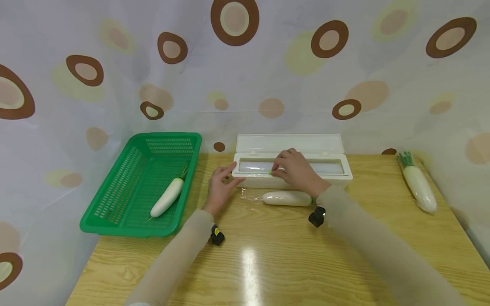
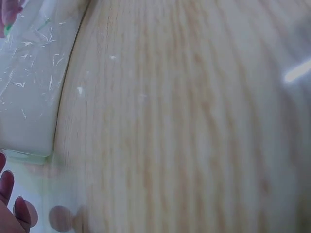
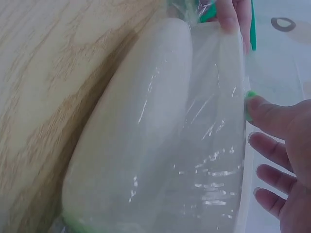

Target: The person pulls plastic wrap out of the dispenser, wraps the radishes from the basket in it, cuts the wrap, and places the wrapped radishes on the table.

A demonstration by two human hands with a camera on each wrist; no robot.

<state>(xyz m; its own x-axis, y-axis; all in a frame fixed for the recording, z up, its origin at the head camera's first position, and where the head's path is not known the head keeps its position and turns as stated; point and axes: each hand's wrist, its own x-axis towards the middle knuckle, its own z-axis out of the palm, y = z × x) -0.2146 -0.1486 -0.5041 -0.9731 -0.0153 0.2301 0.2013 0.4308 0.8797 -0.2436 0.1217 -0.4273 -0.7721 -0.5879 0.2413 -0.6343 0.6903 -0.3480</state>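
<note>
Beige long sleeves [image 1: 174, 260]; black blocky wrist cameras [image 1: 317, 217], left one bearing yellow patch [image 1: 216, 231], possibly sticker.

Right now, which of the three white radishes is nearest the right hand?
The middle radish, lying along the front of the white box, near the right hand; the basket radish and far-right radish lie much farther off.

The left forearm [image 1: 176, 261] and right forearm [image 1: 377, 242], both in long, pale beige fabric sleeves, reach forward and angle inward toward each other. The bare left hand [image 1: 219, 189] extends its thumb and forefinger, tips parted. The bare right hand [image 1: 297, 170] arches, knuckles raised, thumb and forefinger pinching.
</note>
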